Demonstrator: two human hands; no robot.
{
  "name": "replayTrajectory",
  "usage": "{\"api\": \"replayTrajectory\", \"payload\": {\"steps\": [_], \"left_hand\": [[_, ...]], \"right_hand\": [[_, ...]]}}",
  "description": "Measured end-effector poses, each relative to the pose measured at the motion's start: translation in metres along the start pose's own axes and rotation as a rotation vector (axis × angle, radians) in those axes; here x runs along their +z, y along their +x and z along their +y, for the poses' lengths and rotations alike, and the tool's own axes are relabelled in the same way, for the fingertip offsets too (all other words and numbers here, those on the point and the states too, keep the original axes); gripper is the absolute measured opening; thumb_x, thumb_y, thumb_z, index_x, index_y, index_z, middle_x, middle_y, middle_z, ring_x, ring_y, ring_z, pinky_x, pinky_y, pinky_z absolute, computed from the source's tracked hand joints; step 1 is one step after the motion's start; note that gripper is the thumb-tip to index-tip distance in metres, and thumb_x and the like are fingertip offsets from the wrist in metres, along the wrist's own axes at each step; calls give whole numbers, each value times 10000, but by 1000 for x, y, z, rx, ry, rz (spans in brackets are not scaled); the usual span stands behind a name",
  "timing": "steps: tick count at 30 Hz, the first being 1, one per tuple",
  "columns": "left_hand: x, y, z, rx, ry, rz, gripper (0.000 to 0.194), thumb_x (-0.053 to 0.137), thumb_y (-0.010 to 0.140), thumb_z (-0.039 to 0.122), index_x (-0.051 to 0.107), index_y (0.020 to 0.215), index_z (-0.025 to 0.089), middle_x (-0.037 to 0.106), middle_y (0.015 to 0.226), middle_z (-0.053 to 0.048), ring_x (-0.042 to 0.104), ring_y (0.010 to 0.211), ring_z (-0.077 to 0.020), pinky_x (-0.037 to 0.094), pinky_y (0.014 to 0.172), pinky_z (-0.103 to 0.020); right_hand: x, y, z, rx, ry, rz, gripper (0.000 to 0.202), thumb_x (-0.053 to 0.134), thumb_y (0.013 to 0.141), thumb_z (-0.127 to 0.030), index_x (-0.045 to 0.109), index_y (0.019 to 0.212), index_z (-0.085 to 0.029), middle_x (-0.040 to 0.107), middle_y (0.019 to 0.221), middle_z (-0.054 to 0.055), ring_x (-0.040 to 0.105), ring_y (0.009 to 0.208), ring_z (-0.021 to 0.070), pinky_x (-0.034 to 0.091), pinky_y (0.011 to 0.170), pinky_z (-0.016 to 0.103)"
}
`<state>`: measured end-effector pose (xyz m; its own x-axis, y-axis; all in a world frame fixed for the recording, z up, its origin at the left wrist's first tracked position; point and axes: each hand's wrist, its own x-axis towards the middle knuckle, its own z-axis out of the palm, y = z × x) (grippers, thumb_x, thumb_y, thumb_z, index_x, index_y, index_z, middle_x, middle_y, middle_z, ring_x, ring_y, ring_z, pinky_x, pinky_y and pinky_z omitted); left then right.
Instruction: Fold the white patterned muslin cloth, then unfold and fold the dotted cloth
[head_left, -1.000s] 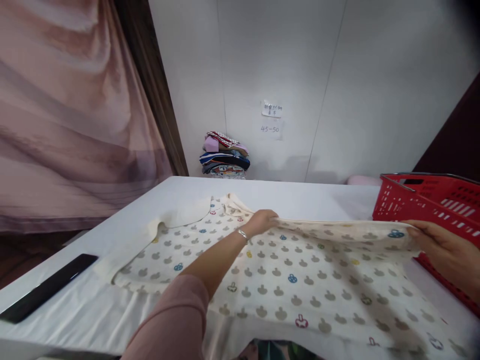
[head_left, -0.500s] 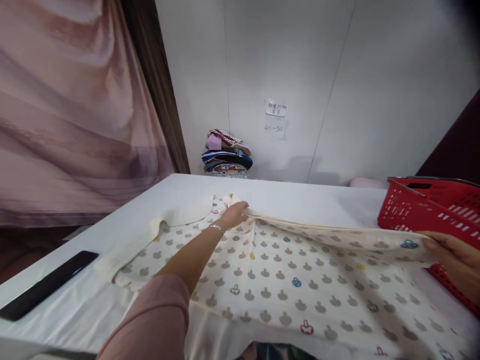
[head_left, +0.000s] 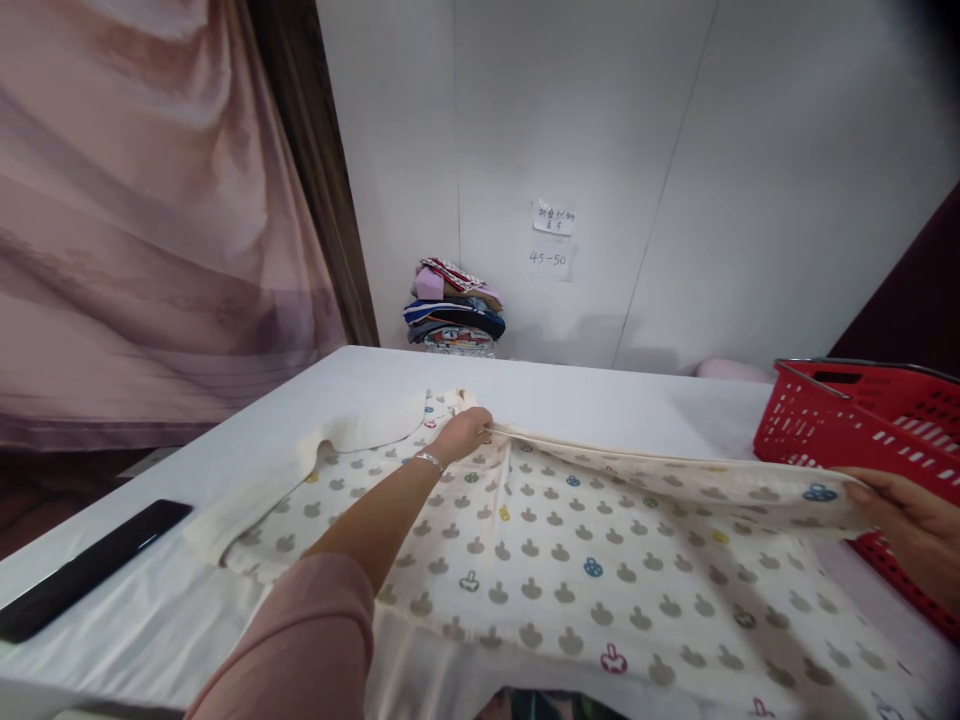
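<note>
A cream garment (head_left: 525,575) with a print of grey and coloured mushrooms lies spread across the white table. Its curved, cut-out end with pale edging is on the left. My left hand (head_left: 463,435), a bracelet on its wrist, pinches the far edge near that end. At the far right, my right hand (head_left: 907,520) grips the same long edge and holds it raised off the table. Between the two hands the edge is drawn nearly straight, and its raised strip shades the cloth below. Some of the right fingers are hidden behind the fabric.
A red plastic basket (head_left: 847,420) stands at the right, close to my right hand. A long black object (head_left: 94,565) lies at the table's left edge. Folded clothes (head_left: 455,310) are stacked beyond the far edge, against the wall. A pink curtain (head_left: 150,220) hangs at left.
Both hands keep their hold on the garment's far edge. My left hand has shifted very slightly left and down; the raised edge is almost unchanged.
</note>
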<state>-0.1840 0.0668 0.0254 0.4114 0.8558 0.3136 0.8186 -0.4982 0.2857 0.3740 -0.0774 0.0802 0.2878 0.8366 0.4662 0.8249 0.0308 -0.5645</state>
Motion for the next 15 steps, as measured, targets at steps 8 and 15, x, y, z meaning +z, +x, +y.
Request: {"api": "replayTrajectory", "payload": {"steps": [8, 15], "left_hand": [[-23, -4, -1, -63, 5, 1, 94, 524, 757, 259, 592, 768, 194, 625, 806, -37, 560, 799, -193, 424, 711, -296], [-33, -10, 3, -117, -2, 15, 185, 519, 769, 285, 595, 916, 203, 657, 837, -46, 576, 844, -211, 429, 711, -297]], "right_hand": [[0, 6, 7, 53, -1, 3, 282, 493, 638, -569, 596, 830, -389, 669, 882, 29, 619, 857, 340, 454, 832, 489], [-4, 8, 4, -37, -91, 33, 366, 451, 658, -589, 614, 847, -322, 684, 849, 18, 644, 782, 288, 501, 762, 433]]}}
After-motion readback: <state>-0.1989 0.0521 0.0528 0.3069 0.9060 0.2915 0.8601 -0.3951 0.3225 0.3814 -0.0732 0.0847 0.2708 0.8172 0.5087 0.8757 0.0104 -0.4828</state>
